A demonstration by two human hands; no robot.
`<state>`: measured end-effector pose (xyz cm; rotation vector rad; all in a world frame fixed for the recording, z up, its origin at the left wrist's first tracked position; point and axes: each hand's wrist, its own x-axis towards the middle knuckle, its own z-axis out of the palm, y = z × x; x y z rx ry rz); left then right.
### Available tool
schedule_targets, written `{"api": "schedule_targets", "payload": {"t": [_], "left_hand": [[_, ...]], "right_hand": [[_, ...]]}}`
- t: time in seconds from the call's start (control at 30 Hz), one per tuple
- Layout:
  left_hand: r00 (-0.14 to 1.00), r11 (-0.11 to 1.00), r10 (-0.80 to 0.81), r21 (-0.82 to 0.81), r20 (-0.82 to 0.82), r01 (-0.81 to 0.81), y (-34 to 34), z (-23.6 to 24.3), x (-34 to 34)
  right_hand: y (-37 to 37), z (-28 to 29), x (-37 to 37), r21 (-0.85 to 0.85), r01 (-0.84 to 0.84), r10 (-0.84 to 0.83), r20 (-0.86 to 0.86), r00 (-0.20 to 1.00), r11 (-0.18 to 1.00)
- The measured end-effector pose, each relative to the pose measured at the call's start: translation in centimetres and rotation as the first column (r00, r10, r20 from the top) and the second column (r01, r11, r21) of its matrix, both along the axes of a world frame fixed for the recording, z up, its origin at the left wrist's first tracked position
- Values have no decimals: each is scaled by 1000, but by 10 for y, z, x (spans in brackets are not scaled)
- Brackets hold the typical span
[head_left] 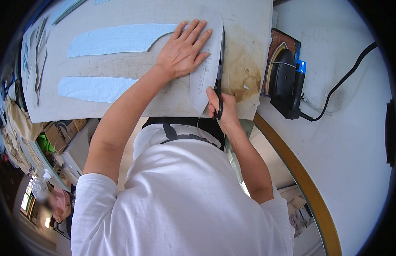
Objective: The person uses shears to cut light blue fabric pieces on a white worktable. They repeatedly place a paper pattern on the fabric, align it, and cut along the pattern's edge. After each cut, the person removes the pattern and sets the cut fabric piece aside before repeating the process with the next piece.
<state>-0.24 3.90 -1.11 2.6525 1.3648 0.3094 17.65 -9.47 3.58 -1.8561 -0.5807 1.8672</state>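
A: Head cam, L hand (pixel 183 52)?
B: Lies flat, palm down, fingers spread across white sheet (pixel 201 91) on table (pixel 246 47), arm stretched fwd.
A: R hand (pixel 223 109)?
B: Gripping scissors (pixel 219 81) nr table's close edge, blades pointing away.

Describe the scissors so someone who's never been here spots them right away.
Find the pale worktable and its brown stain toward the right edge. Just left of that stain, the right hand grips the dark scissors, which point away from the person along the edge of the white sheet. Unlike the bulky, corded iron farther right, they are slim and hand-held.
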Motion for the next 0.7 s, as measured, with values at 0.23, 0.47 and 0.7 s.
{"api": "schedule_targets", "payload": {"t": [0.23,0.47,0.7], "left_hand": [[1000,1000,4,-31,-2,-4,0,2,0],[1000,1000,12,-29,-2,-12,-1,2,1],[1000,999,13,-48,10,-12,-1,3,1]], "right_hand": [[15,2,12,3,-37,37,8,999,999],[18,1,18,-20,-82,82,8,997,996],[31,10,38,-45,-174,174,8,985,984]]}}
